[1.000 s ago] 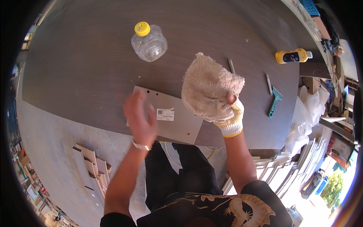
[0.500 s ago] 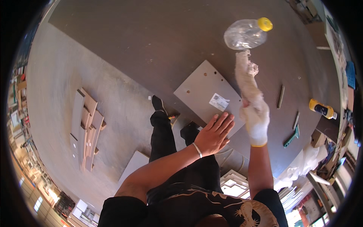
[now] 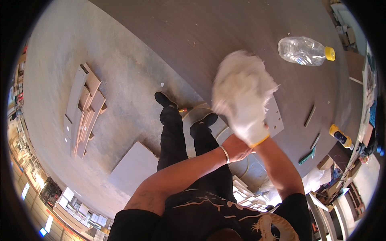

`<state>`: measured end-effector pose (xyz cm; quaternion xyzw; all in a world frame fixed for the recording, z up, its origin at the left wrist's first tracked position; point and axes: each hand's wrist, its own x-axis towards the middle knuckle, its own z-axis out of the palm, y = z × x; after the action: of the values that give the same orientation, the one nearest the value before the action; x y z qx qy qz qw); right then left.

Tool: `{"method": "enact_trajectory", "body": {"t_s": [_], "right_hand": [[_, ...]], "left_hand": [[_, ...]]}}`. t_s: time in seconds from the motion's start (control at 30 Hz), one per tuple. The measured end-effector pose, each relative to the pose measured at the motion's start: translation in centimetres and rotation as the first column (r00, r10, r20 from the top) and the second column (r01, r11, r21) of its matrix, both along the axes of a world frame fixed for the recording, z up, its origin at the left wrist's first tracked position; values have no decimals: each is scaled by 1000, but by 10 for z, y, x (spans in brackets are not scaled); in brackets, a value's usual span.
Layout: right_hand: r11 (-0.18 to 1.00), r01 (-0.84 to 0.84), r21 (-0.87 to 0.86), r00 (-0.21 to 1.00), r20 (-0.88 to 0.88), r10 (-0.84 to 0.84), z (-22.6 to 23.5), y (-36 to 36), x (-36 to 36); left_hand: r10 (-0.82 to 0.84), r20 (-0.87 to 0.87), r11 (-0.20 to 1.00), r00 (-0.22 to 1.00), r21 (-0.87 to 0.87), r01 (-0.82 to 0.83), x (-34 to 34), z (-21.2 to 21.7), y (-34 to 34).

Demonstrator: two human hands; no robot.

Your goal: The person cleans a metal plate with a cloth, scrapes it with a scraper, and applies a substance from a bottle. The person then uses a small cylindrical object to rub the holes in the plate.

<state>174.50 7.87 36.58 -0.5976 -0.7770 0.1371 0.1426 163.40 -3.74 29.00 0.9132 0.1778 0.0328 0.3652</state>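
My right hand [image 3: 249,126], in a white knitted glove with a yellow cuff, is closed on a whitish rag [image 3: 237,80]. Motion blurs the rag and the gloved fingers. Beneath them lies a grey panel [image 3: 275,114] with drilled holes, mostly covered, its right corner showing. My bare left hand [image 3: 238,148], with a pale band at the wrist, is at the panel's near side, just below the glove. The right wrist and glove hide most of its fingers, so their grip does not show.
The brown worktop [image 3: 181,36] holds a clear bottle [image 3: 303,51] with a yellow cap, a yellow bottle [image 3: 341,135], thin strips [image 3: 309,116] and a green-handled tool [image 3: 307,156]. On the floor at left lie stacked boards [image 3: 85,112]; a pale panel [image 3: 134,168] lies nearer.
My right hand has swept the rag leftward over the panel, which it now mostly covers. My left hand has gone partly behind the right wrist. The view has shifted.
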Motion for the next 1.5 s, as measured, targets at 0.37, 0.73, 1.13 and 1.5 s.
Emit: {"method": "enact_trajectory", "body": {"t_s": [0.37,0.73,1.13,1.5], "right_hand": [[981,94,-172,992,-64,-106,-8,-4,1],[975,194,-106,981,-5,-195,-5,0,16],[950,281,-136,959,3,-283,-21,0,34],[989,124,-84,992,47,-120,-24,8,39]], "left_hand": [[-181,-16,980,983,-80,180,2,-9,1],[67,148,988,987,132,-87,3,-5,4],[-11,54,999,998,37,9,1,-8,0],[-13,80,999,997,47,9,0,0,12]]}}
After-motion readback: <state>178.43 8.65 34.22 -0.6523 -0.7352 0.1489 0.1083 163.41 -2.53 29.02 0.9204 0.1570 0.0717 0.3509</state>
